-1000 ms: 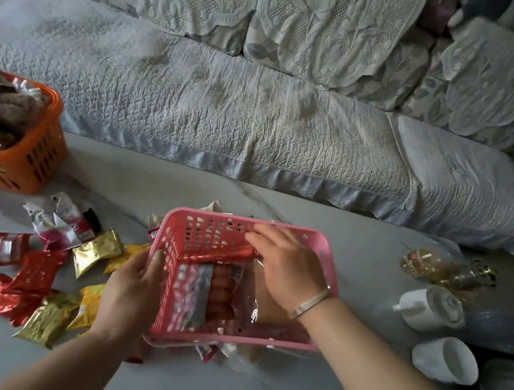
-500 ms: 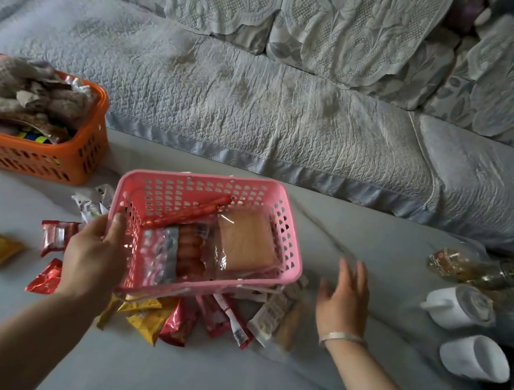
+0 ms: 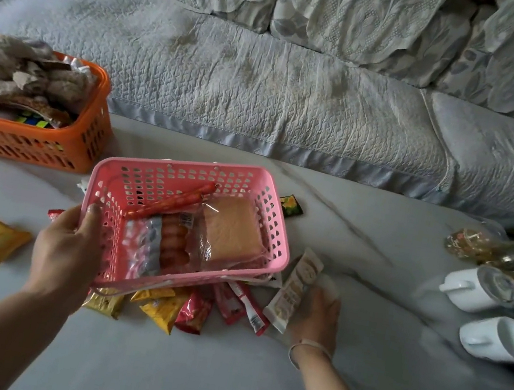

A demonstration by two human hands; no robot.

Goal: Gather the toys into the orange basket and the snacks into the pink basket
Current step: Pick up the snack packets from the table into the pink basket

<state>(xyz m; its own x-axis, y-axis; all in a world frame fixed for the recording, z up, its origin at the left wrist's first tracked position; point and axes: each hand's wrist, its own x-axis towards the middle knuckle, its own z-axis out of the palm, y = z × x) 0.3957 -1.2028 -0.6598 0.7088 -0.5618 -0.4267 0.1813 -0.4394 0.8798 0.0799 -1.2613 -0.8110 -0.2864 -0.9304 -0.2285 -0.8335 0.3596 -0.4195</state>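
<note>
Pink perforated plastic basket (image 3: 187, 227) lifted above scattered packets, gripped at near-left rim by left hand (image 3: 68, 248) | right hand (image 3: 318, 310) out of basket, now down on white long snack packet (image 3: 294, 289), grip blurred, cannot tell | next snack pickup underway

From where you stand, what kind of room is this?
Most likely a home living room: a sofa draped in quilted and lace covers, a low pale table in front of it, and white mugs beside a glass teapot.
</note>
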